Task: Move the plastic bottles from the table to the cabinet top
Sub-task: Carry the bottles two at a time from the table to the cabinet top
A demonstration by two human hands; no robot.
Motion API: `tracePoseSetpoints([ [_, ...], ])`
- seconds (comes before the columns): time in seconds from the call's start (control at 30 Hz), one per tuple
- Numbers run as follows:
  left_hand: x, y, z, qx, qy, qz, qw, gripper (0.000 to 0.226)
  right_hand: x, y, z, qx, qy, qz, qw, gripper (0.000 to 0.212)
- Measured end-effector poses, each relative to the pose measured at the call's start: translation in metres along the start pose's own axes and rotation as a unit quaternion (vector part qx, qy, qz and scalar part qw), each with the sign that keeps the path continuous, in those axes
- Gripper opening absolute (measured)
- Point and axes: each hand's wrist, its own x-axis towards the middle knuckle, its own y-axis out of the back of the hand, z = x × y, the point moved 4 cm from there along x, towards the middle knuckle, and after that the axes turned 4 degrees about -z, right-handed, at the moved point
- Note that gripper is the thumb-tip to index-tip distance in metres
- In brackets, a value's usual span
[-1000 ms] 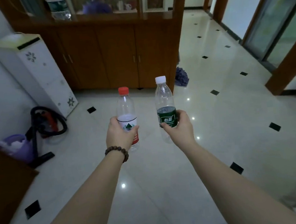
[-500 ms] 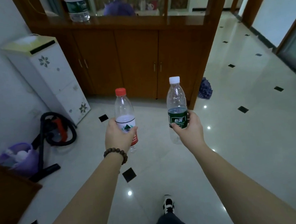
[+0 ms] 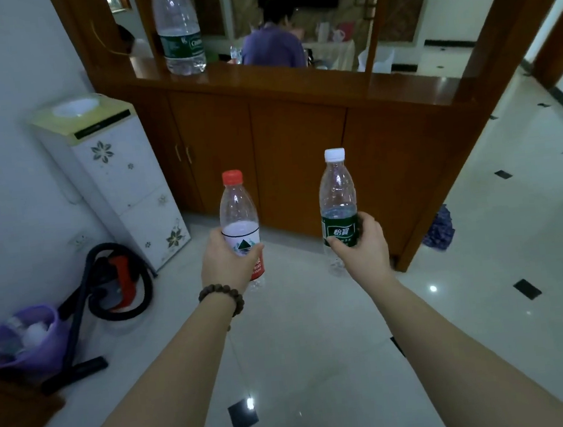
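Already wrapped, the left hand (image 3: 225, 265) grips the red-capped bottle (image 3: 239, 217) at its label and the right hand (image 3: 362, 243) grips the white-capped, green-labelled bottle (image 3: 338, 201) likewise, both bottles upright in the air, well short of the cabinet top (image 3: 295, 83). That ledge lies ahead and above both grips; a large bottle (image 3: 180, 30) stands near its left end, so the bare middle suits.

One camera only, worn on the head. Looks forward and down, along both arms, over the white floor (image 3: 320, 347) to the brown cabinet (image 3: 296, 163). Hands close by, cabinet a bit farther off.
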Motion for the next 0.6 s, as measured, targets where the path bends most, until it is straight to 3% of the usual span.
tracePoseSetpoints([
  [0.37, 0.207, -0.014, 0.015, 0.007, -0.016, 0.047, 0.999, 0.064, 0.191, -0.11, -0.033, -0.006, 0.039, -0.055, 0.998, 0.069],
  [0.6, 0.391, 0.01, 0.051, -0.011, -0.037, 0.078, 0.996, 0.066, 0.358, -0.196, -0.107, 0.001, 0.084, -0.076, 0.994, 0.068],
])
